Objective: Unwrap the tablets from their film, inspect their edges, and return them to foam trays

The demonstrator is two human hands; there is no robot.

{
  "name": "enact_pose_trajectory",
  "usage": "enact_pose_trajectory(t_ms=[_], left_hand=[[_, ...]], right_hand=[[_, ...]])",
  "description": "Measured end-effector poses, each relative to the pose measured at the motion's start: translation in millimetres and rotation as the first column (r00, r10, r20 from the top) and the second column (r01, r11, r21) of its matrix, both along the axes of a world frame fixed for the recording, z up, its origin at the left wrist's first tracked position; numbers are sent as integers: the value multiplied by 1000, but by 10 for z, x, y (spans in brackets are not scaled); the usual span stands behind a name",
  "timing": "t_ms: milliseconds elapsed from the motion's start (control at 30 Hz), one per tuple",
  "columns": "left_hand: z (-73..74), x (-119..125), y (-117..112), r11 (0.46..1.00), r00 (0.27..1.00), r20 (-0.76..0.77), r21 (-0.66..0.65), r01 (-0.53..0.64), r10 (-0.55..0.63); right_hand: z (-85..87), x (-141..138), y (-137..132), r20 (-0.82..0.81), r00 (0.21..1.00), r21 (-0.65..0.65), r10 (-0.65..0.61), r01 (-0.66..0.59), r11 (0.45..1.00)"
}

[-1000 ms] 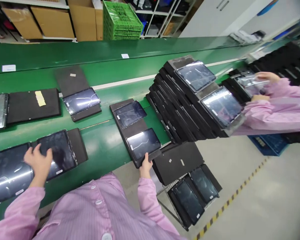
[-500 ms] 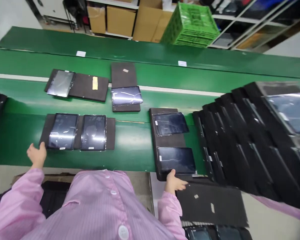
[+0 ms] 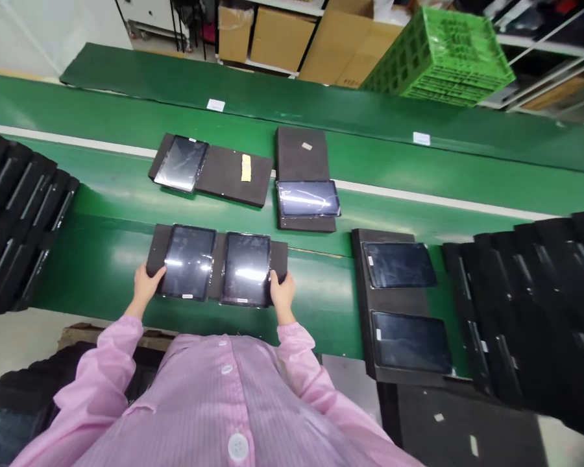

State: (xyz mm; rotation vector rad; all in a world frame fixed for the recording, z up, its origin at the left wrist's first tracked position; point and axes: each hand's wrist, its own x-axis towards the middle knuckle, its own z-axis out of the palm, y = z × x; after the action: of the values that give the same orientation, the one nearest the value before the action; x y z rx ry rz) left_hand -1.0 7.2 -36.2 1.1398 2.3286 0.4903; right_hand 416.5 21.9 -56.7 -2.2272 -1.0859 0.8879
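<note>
A black foam tray [image 3: 219,256] lies on the green belt [image 3: 321,298] right in front of me, carrying two dark tablets [image 3: 188,261] [image 3: 246,268] side by side. My left hand [image 3: 145,285] grips the tray's left near corner. My right hand [image 3: 282,292] grips its right near edge beside the right tablet. Both sleeves are pink.
To the right lies another foam tray [image 3: 370,305] with two tablets. Two more trays [image 3: 224,174] [image 3: 302,155] with one tablet each sit farther back. Stacks of black trays stand at the right [image 3: 530,305] and left [image 3: 14,214]. Cardboard boxes [image 3: 282,35] and green crates [image 3: 440,58] are behind the belt.
My view swung left. My right hand left the right-hand tray and came over to the near tray's right edge. My left hand closed on that tray's left corner.
</note>
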Motion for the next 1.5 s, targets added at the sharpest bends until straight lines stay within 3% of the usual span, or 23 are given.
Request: enact_pose_trajectory(t_ms=[133,233,300,333,400,467,567,633,700,767,867,933,1000,1100,1200,1300,1400,1500], left_hand=[[-72,69,-147,992,991,44,10,127,-127],[-107,137,-245,983,980,68,-4,185,-185],[-101,182,-324,974,971,72,-10,227,-226],[-88,202,-369,966,965,56,-5,258,-258],[-45,231,-466,935,935,-13,13,354,-354],[4,242,-558,869,867,-82,13,494,-491],[61,217,-653,712,709,-69,-30,702,-702],[83,183,-674,648,646,-57,-42,760,-761],[94,143,-658,647,642,-89,-30,762,-761],[96,101,-611,633,631,-96,9,774,-770],[79,34,-510,541,544,8,108,834,-839],[60,-1,-451,508,505,62,157,847,-861],[42,-13,-423,522,517,71,170,836,-853],[18,22,-462,607,609,48,182,774,-792],[-19,87,-573,729,746,-2,206,652,-666],[-69,126,-678,807,836,-41,239,540,-547],[-93,119,-738,795,831,-68,258,549,-552],[-60,117,-791,697,732,-77,249,672,-677]], right_hand=[[169,51,-195,159,983,-62,-92,103,993],[317,-51,-143,253,965,-45,-68,82,996],[399,-282,98,287,956,22,53,-61,998],[425,-446,267,301,934,99,192,-231,968],[439,-845,632,297,818,146,493,-549,823],[404,-1264,934,272,751,131,602,-648,750],[310,-1727,1138,237,706,98,668,-701,706],[255,-1854,1121,243,700,76,672,-704,706],[220,-1845,1029,269,716,68,644,-681,729],[210,-1739,899,283,751,85,596,-639,765],[237,-1482,667,258,822,163,507,-554,816],[280,-1298,492,235,866,232,442,-491,840],[330,-1144,305,179,905,273,387,-424,864],[379,-1030,44,-115,952,229,284,-252,940],[356,-1083,-125,-371,916,134,154,-111,985],[304,-1250,-159,-488,866,76,110,-84,994],[301,-1432,-69,-587,805,34,83,-78,996],[351,-1586,63,-580,813,-1,49,-61,998]])
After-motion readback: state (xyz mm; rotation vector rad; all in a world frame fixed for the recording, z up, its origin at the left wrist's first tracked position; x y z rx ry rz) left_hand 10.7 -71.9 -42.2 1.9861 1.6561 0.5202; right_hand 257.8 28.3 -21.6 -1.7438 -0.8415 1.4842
